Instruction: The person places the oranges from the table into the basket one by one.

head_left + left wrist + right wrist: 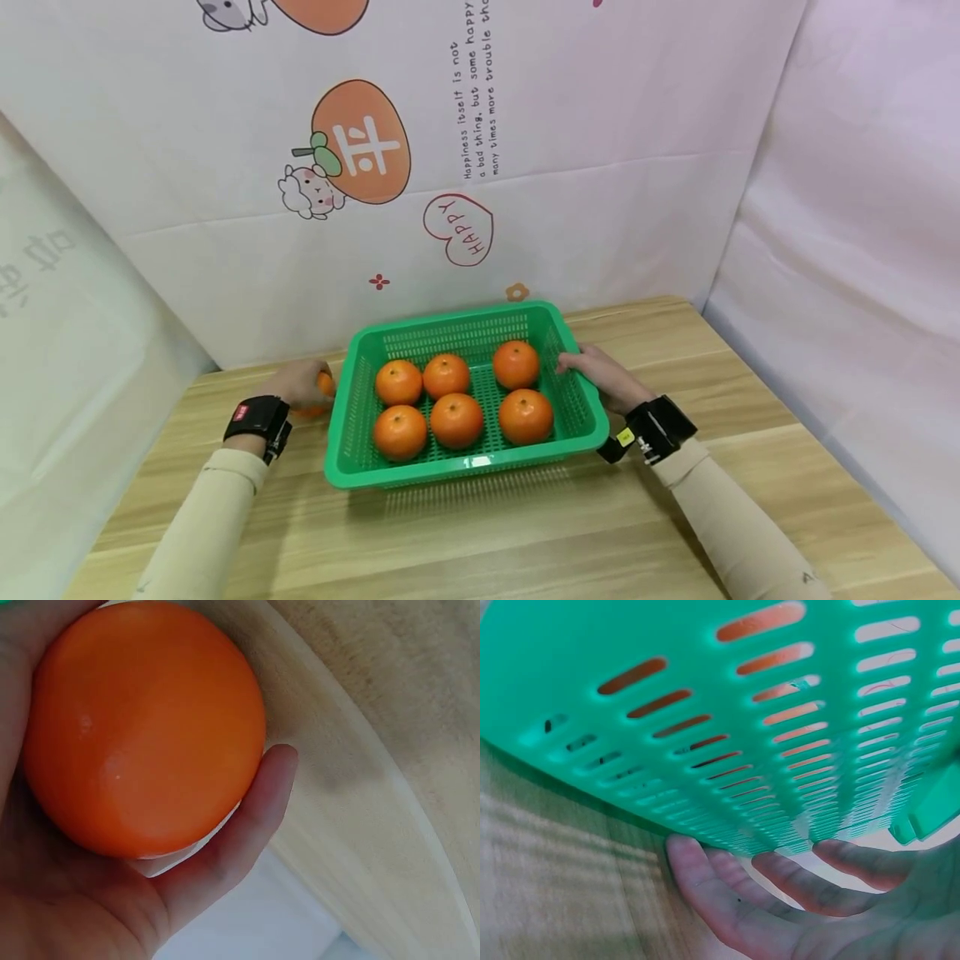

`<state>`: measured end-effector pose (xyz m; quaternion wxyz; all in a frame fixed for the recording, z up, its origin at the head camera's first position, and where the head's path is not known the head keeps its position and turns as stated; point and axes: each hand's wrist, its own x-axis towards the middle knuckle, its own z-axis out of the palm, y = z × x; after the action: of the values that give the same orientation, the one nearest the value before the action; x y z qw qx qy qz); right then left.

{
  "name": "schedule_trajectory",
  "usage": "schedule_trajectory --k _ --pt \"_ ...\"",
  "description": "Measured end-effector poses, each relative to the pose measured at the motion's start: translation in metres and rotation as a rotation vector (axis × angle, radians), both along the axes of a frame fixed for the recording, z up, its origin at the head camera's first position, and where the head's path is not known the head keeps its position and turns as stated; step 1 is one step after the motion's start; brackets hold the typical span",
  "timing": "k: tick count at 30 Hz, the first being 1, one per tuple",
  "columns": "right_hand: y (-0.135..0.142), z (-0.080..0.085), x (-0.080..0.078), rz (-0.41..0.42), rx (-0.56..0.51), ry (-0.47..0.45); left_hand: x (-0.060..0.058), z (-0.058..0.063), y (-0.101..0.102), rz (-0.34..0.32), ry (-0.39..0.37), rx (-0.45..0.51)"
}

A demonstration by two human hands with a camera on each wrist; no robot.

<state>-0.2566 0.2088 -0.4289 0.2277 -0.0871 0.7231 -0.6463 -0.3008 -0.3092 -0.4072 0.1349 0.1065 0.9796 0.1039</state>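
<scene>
A green plastic basket (pixel 465 477) with slotted walls sits on the table in the middle of the head view. Inside it are several oranges (pixel 457 421), three of them along the front. Left of the basket, my left hand (pixel 298 385) holds another orange (pixel 146 727), its fingers and thumb curved around the fruit. My right hand (pixel 603 379) grips the basket's right side, with the thumb over the rim. In the right wrist view, the other fingers (pixel 727 907) reach beneath the slotted wall. The thumb is hidden there.
A wood-grain table (pixel 465 546) lies under everything. Behind it hangs a white printed cloth (pixel 600 225), close to the basket's back rim. Pale cloth (pixel 855 275) also hangs along the right side, and more along the left.
</scene>
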Motion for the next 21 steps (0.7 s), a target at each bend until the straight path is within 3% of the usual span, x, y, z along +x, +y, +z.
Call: schedule_trajectory --k 8,21 --pt "-0.0003 -0.0001 0.0005 -0.014 0.008 -0.004 -0.0001 -0.0031 -0.0012 0.001 0.025 0.014" --pt "-0.0001 -0.001 -0.0002 -0.008 0.014 -0.003 0.0044 -0.0039 -0.0002 0.039 -0.002 0.063"
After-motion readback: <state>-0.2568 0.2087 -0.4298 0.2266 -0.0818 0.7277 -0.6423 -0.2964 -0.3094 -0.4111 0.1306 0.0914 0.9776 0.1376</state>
